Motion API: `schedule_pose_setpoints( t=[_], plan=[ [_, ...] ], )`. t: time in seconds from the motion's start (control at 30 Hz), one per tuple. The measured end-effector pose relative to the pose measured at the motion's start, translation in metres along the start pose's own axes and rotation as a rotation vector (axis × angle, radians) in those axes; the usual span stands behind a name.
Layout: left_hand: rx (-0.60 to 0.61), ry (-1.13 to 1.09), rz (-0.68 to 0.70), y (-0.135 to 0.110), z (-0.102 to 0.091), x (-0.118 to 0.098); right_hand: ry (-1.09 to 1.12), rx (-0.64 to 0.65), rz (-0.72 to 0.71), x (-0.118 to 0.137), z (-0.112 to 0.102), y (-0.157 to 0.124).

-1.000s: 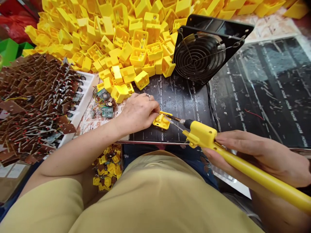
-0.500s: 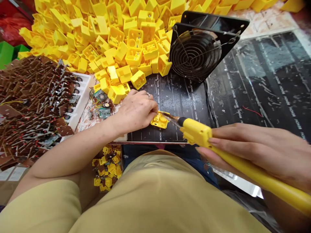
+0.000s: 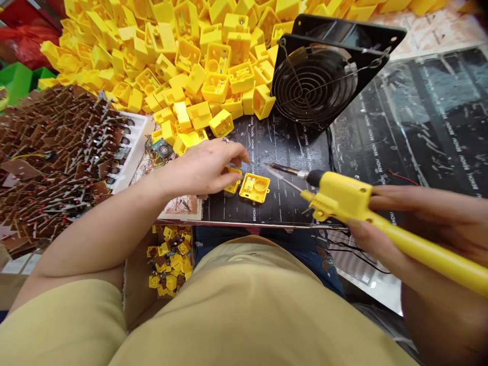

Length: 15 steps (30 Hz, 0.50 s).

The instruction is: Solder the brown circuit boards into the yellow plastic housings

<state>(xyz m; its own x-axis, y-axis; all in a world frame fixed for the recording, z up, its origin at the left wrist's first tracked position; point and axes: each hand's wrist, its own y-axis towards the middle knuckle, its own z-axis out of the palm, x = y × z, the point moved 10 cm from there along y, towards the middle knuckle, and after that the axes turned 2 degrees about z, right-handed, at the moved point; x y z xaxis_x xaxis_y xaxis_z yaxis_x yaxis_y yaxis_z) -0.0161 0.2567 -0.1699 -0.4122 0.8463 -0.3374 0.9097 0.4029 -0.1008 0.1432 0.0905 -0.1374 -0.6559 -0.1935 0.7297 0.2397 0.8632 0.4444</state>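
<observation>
My right hand (image 3: 415, 229) is closed round the yellow handle of a soldering iron (image 3: 345, 195). The iron's metal tip, with a thin feed tube below it, points left above the black mat. My left hand (image 3: 208, 165) hovers over the bench with thumb and fingers apart. Under its thumb lies a small yellow plastic case part (image 3: 233, 184), partly hidden; whether the thumb touches it I cannot tell. Just right of that hand, a second, square yellow case half (image 3: 254, 187) rests face up on the mat, apart from the iron tip, with a round speaker grille inside.
A black fan (image 3: 316, 81) stands behind the iron. Yellow housings (image 3: 171, 56) are heaped at the back. Brown circuit boards (image 3: 57, 168) fill a white foam tray on the left. A cardboard box (image 3: 141, 277) below the bench edge holds yellow parts. A red wire (image 3: 403, 177) lies right.
The soldering iron has drawn back to the right, off the square case half. My left hand has let go of that part, shifted left and spread its fingers.
</observation>
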Motion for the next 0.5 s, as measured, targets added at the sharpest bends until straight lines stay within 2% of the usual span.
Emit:
schedule_pose_setpoints(
  t=[0.1, 0.23, 0.37, 0.5],
  plan=[
    [0.012, -0.158, -0.078, -0.001, -0.003, 0.017, 0.158, -0.164, 0.096, -0.013, -0.008, 0.001],
    [-0.026, -0.327, -0.164, -0.002, 0.002, 0.028, 0.342, -0.341, 0.115, -0.036, -0.011, 0.007],
    [-0.120, -0.433, -0.135, -0.004, 0.002, 0.027, 0.513, -0.312, 0.189, -0.061, -0.001, 0.015],
    [-0.091, -0.476, -0.133, -0.004, 0.009, 0.024, 0.456, -0.342, 0.151, -0.060, -0.002, 0.012]
  ],
)
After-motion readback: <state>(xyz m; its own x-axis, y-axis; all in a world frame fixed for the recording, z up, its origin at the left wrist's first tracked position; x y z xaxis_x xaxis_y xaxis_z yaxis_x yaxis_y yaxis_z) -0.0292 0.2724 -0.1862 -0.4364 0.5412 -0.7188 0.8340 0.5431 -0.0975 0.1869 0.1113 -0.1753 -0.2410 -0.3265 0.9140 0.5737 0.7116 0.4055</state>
